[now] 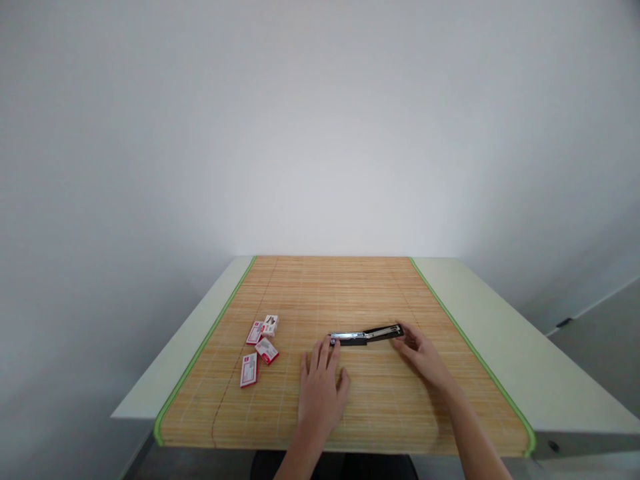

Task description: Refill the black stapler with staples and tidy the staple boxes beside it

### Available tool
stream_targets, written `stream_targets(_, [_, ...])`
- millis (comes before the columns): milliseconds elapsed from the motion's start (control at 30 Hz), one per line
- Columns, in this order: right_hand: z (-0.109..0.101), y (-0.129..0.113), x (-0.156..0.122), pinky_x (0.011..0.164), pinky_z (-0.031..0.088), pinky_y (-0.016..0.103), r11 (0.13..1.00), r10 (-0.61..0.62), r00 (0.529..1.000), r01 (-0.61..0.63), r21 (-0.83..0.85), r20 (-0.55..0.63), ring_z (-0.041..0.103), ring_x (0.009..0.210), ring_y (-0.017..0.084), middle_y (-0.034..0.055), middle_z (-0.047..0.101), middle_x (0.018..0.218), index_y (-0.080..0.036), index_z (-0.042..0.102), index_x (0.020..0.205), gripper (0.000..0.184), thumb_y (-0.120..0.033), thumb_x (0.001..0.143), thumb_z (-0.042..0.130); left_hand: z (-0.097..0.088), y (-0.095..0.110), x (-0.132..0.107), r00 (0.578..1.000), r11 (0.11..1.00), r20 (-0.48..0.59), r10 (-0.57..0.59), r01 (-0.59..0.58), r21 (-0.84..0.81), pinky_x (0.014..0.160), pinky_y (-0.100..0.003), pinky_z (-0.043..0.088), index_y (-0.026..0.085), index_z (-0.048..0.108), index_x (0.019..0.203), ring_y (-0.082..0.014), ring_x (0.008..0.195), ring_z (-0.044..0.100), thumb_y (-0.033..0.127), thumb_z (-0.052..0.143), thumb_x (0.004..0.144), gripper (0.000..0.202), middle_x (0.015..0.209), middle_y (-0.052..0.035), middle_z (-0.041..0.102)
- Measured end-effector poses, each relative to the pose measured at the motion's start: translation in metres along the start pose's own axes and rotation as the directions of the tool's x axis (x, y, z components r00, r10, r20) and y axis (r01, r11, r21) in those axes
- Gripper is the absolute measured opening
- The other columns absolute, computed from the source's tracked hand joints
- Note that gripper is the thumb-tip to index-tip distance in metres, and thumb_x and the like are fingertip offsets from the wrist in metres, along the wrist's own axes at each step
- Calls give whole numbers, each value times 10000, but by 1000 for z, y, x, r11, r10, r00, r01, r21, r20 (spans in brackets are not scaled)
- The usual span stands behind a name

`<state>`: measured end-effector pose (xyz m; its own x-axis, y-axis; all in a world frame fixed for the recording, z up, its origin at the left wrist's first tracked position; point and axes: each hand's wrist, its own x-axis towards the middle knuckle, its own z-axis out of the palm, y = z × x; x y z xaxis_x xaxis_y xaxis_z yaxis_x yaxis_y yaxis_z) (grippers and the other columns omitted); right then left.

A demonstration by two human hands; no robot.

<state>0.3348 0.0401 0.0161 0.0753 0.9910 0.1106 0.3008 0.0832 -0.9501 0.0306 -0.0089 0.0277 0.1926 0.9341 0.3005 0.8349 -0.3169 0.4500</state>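
Note:
A black stapler (367, 335) lies swung out flat on the bamboo mat (350, 293), its metal staple channel showing. My left hand (321, 390) rests flat on the mat with fingers spread, its fingertips touching the stapler's left end. At the stapler's right end, my right hand (421, 353) has its fingers curled against the tip. Several small red-and-white staple boxes (261, 347) lie to the left of my left hand.
The mat, edged in green, covers the middle of a pale table (525, 353) that stands against a white wall. Bare table strips run along both sides of the mat. The table's front edge is just below my wrists.

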Motion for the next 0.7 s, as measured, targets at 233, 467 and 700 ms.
stream_targets(233, [20,18,-42,1114,464,515,997,-34,948,11,-74,-317,627,1232,287,118,656,1335,-270,365,1564,805,-574,873,645,-14,-20,-8,988,996,-139,-67,74,42,1219,-547,292,284,509,1486,-312,1440,405,267,502,967,519,1562,-74,471])
stream_targets(467, [24,5,-56,1015,528,453,993,-51,933,9,-119,-357,694,1058,262,94,738,1134,-238,519,1452,612,-545,924,557,-72,-77,-6,824,813,-399,-401,522,260,1042,-610,342,219,573,1411,-410,1266,457,462,554,957,515,1434,-173,533])
stream_targets(700, [21,3,-56,961,541,434,991,-28,945,-16,-132,-325,707,968,260,97,755,1028,-212,600,1365,565,-545,911,547,-79,-84,2,886,832,-314,-340,439,340,1034,-560,308,273,720,1156,-367,1210,482,461,590,941,314,1273,-107,651])
